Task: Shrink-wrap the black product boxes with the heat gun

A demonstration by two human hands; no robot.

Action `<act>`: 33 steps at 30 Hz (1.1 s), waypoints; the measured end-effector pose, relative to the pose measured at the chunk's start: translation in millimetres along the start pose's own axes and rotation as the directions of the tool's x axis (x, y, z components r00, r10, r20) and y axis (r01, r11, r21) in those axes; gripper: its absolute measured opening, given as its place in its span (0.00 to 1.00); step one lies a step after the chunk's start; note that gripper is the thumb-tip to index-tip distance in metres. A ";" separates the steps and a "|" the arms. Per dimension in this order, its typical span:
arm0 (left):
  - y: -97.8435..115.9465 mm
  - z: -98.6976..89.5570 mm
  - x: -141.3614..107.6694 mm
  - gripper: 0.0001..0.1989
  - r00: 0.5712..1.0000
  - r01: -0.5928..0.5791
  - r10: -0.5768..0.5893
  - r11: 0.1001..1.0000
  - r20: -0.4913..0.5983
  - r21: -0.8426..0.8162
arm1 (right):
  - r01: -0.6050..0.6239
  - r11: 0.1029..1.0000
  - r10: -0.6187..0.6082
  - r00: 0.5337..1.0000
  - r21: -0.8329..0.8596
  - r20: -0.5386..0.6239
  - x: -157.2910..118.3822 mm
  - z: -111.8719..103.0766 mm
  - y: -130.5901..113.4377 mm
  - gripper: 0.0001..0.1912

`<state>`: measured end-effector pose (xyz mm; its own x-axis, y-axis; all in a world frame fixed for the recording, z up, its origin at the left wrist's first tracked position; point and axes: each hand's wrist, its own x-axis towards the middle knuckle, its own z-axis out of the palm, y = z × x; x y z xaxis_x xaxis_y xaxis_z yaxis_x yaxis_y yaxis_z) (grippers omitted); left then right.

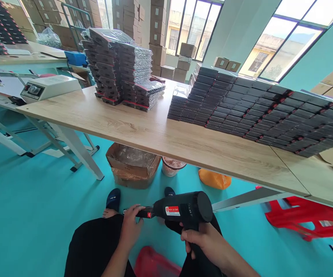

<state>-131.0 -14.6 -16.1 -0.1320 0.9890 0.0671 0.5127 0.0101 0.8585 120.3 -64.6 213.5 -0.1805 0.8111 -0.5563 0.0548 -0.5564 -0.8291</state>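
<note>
Heat gun (187,207): black, red-and-white label on barrel, barrel near level, handle down, nozzle pointing left. Slim black box (143,213): red patch near right end, right at nozzle tip; contact unclear.

A packing workshop
Cardboard cartons (46,17) tower far left — black boxes (253,109) line the table (143,127) at right, a heat gun (183,209) near.

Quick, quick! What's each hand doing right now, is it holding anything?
Left hand: closed, holding a small dark item at the nozzle end.
Right hand: closed around the handle of a black heat gun.
</note>
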 end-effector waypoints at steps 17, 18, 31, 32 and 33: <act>-12.7 3.5 10.4 0.18 0.999 0.034 -0.041 0.975 -0.032 -0.219 | 0.006 0.988 -0.008 1.000 0.154 0.015 -1.0 -3.9 2.6 0.18; -11.4 3.8 10.1 0.18 0.999 0.015 -0.021 0.979 -0.025 -0.205 | 0.022 0.991 -0.020 1.000 0.135 -0.020 0.4 0.6 0.1 0.17; 0.1 -8.8 9.2 0.21 0.966 0.252 -0.254 0.899 0.044 -0.359 | -0.031 0.998 0.041 0.974 0.048 -0.223 9.2 -25.3 -1.3 0.14; 0.6 -9.9 9.9 0.21 0.959 0.280 -0.276 0.879 0.068 -0.386 | -0.044 0.995 0.061 0.980 0.091 -0.191 6.3 -29.4 -1.8 0.15; 1.4 -10.5 10.7 0.20 0.954 0.295 -0.288 0.865 0.079 -0.405 | -0.047 0.991 0.065 0.988 0.122 -0.143 2.8 -31.3 -2.2 0.16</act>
<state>-140.6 -5.5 -8.8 -0.2064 0.9525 -0.2238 0.0613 0.2409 0.9686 150.5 -55.5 212.1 -0.0340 0.7909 -0.6110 -0.0574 -0.6118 -0.7889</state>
